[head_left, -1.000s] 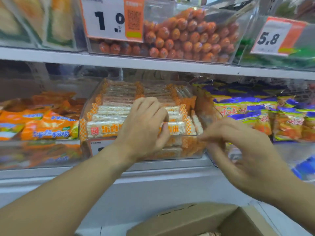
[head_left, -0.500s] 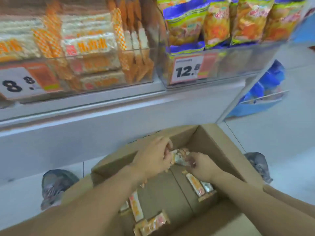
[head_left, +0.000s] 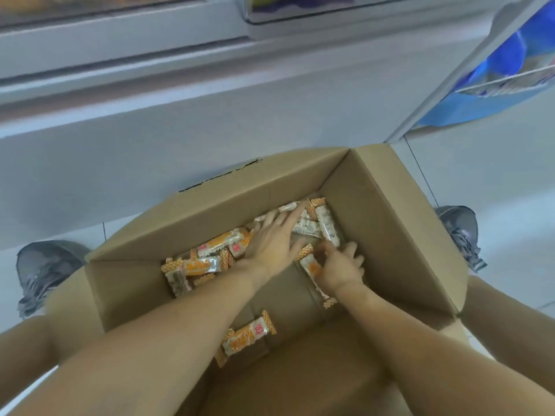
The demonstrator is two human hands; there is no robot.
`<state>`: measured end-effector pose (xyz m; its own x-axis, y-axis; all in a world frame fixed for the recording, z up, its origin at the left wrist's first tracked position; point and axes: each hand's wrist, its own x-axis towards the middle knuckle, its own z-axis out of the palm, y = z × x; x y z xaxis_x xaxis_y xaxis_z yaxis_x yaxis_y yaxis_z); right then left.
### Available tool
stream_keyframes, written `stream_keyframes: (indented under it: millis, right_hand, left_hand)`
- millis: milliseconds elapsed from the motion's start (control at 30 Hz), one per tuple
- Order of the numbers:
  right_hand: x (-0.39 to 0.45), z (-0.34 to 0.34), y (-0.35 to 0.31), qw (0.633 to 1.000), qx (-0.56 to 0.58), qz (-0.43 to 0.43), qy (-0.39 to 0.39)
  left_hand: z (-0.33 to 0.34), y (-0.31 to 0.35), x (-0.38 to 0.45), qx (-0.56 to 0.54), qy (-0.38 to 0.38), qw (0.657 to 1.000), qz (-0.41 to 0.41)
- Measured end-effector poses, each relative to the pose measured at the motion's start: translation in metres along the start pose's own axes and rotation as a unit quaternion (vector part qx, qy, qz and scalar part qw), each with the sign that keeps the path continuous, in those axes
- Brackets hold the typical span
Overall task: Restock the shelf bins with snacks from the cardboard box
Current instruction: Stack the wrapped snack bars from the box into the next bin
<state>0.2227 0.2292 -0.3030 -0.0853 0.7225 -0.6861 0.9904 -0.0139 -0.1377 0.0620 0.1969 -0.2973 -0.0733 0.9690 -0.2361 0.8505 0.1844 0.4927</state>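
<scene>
An open cardboard box (head_left: pixel 390 211) sits on the floor below me, with several snack bars (head_left: pixel 216 244) in orange-and-white wrappers loose on its bottom. My left hand (head_left: pixel 273 238) reaches into the far part of the box, its fingers spread flat over a cluster of bars. Just to its right, my right hand (head_left: pixel 341 267) curls round one snack bar (head_left: pixel 310 268) that lies lengthwise under it. Another bar (head_left: pixel 246 336) lies alone nearer to me. Of the shelf bins, only a bottom edge (head_left: pixel 300 13) shows at the top.
The white shelf base (head_left: pixel 180 121) rises right behind the box. My grey shoes stand on either side of the box, left (head_left: pixel 45 271) and right (head_left: pixel 459 232). Blue packets in a wire basket (head_left: pixel 495 82) sit at the upper right.
My hands came away from the shelf bin and went down into the box. The view tilted from the shelf to the box, and my left hand has spread over the bars.
</scene>
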Motion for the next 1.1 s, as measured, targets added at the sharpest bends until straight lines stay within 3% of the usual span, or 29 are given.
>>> stream_keyframes:
  millis: [167, 333, 500, 633, 767, 800, 900, 933, 1100]
  right_hand:
    - [-0.008, 0.007, -0.003, 0.999, 0.004, 0.004, -0.042]
    - [-0.02, 0.018, -0.013, 0.998, -0.004, 0.032, -0.046]
    - [-0.026, 0.028, -0.015, 0.995, 0.069, 0.024, -0.066]
    - [-0.034, 0.026, -0.005, 0.991, 0.099, 0.016, -0.085]
    - [-0.041, 0.013, -0.008, 0.975, 0.159, 0.048, -0.147]
    - [-0.045, 0.007, -0.012, 0.969, 0.175, 0.055, -0.167]
    - [-0.057, -0.02, -0.023, 0.959, 0.196, 0.04, -0.199]
    - [-0.062, -0.034, -0.028, 0.959, 0.194, 0.026, -0.203]
    - [-0.11, -0.13, -0.05, 0.951, 0.184, -0.051, -0.243]
  left_hand:
    - [0.023, -0.01, 0.001, 0.159, -0.06, 0.985, -0.025]
    - [0.047, -0.013, -0.043, 0.0, -0.038, 0.996, -0.081]
    - [0.067, -0.009, -0.067, -0.142, -0.038, 0.971, -0.189]
    - [0.067, -0.007, -0.074, -0.235, -0.125, 0.912, -0.311]
    - [0.042, -0.006, -0.082, -0.302, -0.208, 0.881, -0.298]
    - [0.032, -0.005, -0.085, -0.343, -0.231, 0.859, -0.302]
    - [-0.008, 0.001, -0.092, -0.56, -0.3, 0.707, -0.309]
    - [-0.021, 0.004, -0.092, -0.587, -0.304, 0.686, -0.303]
    - [-0.097, 0.023, -0.094, -0.587, -0.298, 0.699, -0.28]
